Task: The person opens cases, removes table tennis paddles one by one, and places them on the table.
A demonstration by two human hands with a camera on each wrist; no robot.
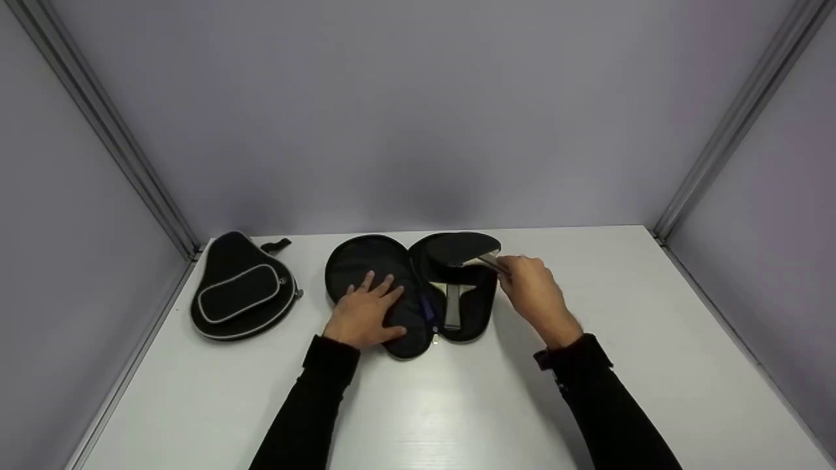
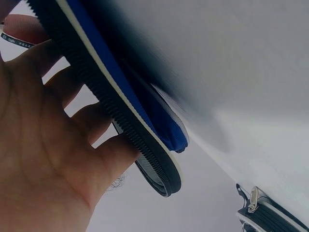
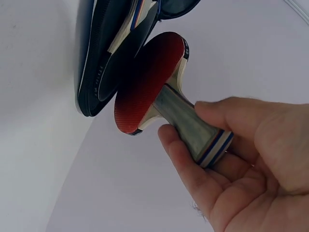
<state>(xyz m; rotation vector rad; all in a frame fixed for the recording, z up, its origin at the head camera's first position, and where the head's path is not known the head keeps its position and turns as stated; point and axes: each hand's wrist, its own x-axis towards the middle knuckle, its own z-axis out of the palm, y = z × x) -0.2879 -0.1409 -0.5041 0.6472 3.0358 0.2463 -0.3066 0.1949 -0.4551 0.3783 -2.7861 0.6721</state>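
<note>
A black paddle case point(image 1: 362, 254) lies unfolded on the table. My left hand point(image 1: 367, 314) rests on its left half with the fingers spread. In the left wrist view, the fingers lie over the zippered edge point(image 2: 104, 82), and blue lining or fabric shows below. My right hand point(image 1: 537, 297) grips a table tennis paddle point(image 1: 465, 248) by its handle, tilted above the right half. Its black face is up in the head view, while the right wrist view shows the red rubber underneath. A second paddle point(image 1: 453, 308) lies in that half, handle toward me, its blade partly hidden by the held one.
Left of the unfolded case lies another black paddle case point(image 1: 245, 290) with grey piping, a front pocket and a strap. The white table point(image 1: 424, 418) is bordered by pale panels point(image 1: 418, 117) at the back and both sides.
</note>
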